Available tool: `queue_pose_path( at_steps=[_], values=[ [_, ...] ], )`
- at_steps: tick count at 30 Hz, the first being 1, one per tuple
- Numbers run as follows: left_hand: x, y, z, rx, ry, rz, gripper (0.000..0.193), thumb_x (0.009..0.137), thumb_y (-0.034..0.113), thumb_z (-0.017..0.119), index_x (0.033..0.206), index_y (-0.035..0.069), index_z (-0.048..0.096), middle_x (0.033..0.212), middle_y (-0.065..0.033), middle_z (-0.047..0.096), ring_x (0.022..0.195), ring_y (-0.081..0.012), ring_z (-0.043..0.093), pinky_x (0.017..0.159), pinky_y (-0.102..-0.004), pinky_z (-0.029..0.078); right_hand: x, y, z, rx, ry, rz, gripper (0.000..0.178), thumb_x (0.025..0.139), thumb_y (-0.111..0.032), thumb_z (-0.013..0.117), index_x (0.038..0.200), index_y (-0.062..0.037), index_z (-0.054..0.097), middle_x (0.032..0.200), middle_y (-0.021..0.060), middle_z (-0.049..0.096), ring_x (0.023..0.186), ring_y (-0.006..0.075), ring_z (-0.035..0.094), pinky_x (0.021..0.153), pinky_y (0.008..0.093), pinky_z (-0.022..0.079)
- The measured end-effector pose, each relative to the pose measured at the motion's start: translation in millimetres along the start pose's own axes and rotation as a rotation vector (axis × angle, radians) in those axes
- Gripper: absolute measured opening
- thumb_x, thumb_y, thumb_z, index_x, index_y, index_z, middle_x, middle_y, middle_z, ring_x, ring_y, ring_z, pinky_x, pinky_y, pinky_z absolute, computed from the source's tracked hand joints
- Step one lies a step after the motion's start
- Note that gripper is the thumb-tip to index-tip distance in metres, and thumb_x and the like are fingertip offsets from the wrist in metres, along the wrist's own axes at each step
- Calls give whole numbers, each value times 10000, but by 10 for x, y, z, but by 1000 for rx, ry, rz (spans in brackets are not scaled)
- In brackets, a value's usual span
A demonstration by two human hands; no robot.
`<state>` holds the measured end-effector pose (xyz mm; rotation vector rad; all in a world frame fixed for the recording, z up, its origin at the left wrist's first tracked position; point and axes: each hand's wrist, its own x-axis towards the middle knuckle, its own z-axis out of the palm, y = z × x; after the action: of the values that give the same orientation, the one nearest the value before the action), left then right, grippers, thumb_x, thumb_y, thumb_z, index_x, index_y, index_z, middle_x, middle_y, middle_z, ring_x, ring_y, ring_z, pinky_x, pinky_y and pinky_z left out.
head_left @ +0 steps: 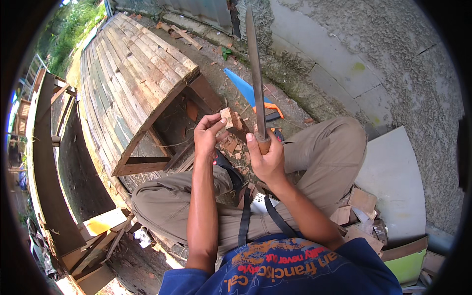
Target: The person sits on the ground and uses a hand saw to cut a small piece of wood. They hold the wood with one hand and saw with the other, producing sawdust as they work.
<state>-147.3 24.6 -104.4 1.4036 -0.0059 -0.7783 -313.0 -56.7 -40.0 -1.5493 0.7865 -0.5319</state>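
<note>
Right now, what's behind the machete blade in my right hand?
Behind the machete blade in your right hand, I see a blue-and-orange handsaw and, farther back, the rough cement wall. The blade covers a strip across the saw, so that part can't be seen.

Sunlight (160,81) is catching a long, slatted wooden platform (125,73)! A rough, grey cement wall (418,69) is rising at right.

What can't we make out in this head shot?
Head view, all items:
- Brown wooden handle: mostly covered by right hand.
- Small rectangular wooden block: partly behind left hand.
- Blue-bladed, orange-handled saw: partly behind long grey metal blade.
- White dark-dotted object: partly behind black straps; kind unclear.
</note>
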Motion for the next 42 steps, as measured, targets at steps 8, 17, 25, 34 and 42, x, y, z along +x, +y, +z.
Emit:
queue_pose_path(
  at_steps=[8, 17, 25, 34, 42],
  values=[
    [37, 7, -48, -29, 2, 3, 227, 930, 102, 727, 1144, 83, 655, 1131, -21, 665, 1057, -142, 627, 885, -389, 548, 58, 403, 64, -186, -54, 39, 400, 963, -369, 693, 907, 21, 623, 647, 115, 609, 595, 260, 591, 604, 416, 470],
    [24, 18, 73, -7, 15, -27, 214, 917, 102, 745, 1112, 102, 657, 1064, 7, 666, 1016, -108, 627, 843, -355, 563, 14, 663, 116, -152, 33, -126, 354, 945, -303, 713, 915, 27, 589, 656, 149, 634, 583, 283, 624, 581, 438, 472],
    [4, -15, 98, -16, 5, -15, 220, 924, 92, 727, 1130, 89, 651, 1110, -25, 678, 1036, -144, 634, 878, -390, 548, 24, -66, -35, -142, -116, -63, 364, 949, -298, 698, 967, 52, 600, 768, 239, 684, 711, 395, 716, 624, 454, 529],
    [-22, -3, 65, 15, 15, -23, 201, 922, 83, 732, 1107, 83, 655, 1077, -10, 673, 995, -124, 640, 808, -350, 581, -34, 747, 137, -233, -89, 35, 356, 933, -301, 709, 883, 38, 613, 688, 172, 628, 636, 275, 622, 641, 410, 495],
    [-26, -22, 56, -32, 26, -6, 207, 924, 85, 733, 1116, 84, 656, 1046, -6, 660, 992, -123, 635, 828, -352, 576, 14, -205, -12, -44, -5, -174, 248, 947, -205, 694, 959, 27, 606, 773, 213, 690, 713, 338, 724, 616, 412, 529]
  ],
)
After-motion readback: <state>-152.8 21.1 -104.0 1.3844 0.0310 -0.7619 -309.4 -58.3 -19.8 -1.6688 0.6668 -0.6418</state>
